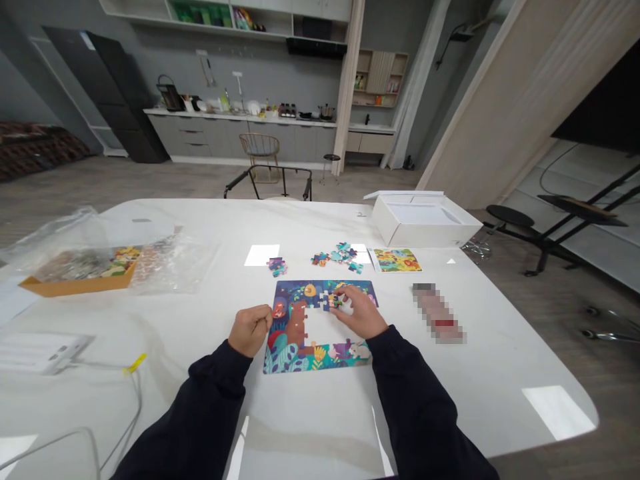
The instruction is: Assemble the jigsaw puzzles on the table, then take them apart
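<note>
A colourful jigsaw puzzle lies on the white table, partly filled, with a blank white area in its middle and right. My right hand pinches a puzzle piece between thumb and fingers, over the upper part of that blank area. Next to this piece, the puzzle's upper section shows interlocking edges. Curled into a fist, my left hand rests at the puzzle's left edge; nothing shows in its fingers. Behind the puzzle lie several loose pieces, and a smaller cluster of pieces is further left.
A picture card and an open white box stand at the back right. At right lies a blurred-out object. On the left are a yellow tray, clear plastic bags and a white device with a cable.
</note>
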A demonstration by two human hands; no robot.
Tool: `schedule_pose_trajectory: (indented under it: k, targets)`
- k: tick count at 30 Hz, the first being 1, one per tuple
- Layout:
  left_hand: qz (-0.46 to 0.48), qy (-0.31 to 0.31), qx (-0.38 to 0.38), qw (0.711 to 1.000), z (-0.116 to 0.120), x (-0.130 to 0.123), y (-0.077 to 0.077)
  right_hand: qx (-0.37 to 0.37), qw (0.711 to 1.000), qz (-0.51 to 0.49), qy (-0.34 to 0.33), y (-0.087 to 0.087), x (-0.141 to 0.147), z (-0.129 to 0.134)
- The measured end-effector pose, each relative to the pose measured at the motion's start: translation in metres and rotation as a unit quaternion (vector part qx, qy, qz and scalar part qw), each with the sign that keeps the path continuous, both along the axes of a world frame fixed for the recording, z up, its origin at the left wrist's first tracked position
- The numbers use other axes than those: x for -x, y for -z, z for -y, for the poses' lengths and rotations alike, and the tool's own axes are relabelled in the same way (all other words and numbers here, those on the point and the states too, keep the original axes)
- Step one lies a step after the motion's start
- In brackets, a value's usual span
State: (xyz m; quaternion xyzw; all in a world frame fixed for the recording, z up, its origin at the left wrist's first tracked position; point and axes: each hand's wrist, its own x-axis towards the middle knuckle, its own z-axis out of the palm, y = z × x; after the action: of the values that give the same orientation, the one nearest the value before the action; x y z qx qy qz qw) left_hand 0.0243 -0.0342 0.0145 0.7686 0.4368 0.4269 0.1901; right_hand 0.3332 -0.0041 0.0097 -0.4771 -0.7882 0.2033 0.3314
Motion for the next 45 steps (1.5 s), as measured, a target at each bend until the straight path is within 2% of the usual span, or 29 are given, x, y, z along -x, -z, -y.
schedule_pose_trajectory:
  k: [5,14,24,31,45]
  targets:
    - [-0.02,0.014,0.016,1.0,-0.005,-0.008,0.003,-0.005,1.0,0.004,-0.012,0.004,0.002,0.001]
    - [-0.043,0.045,0.008,0.998,-0.005,-0.016,0.002,-0.058,0.997,0.043,0.016,0.006,0.001,-0.001]
    - [-0.1,0.041,0.049,0.993,-0.004,-0.019,0.002,-0.046,0.998,0.042,0.014,0.013,0.018,-0.006]
    - [-0.115,0.038,0.06,0.991,-0.004,-0.018,0.006,-0.035,0.997,0.06,0.021,0.025,0.016,-0.011]
    - [-0.118,0.041,0.074,0.989,-0.006,-0.019,0.008,-0.03,0.996,0.075,0.021,0.023,0.017,-0.007]
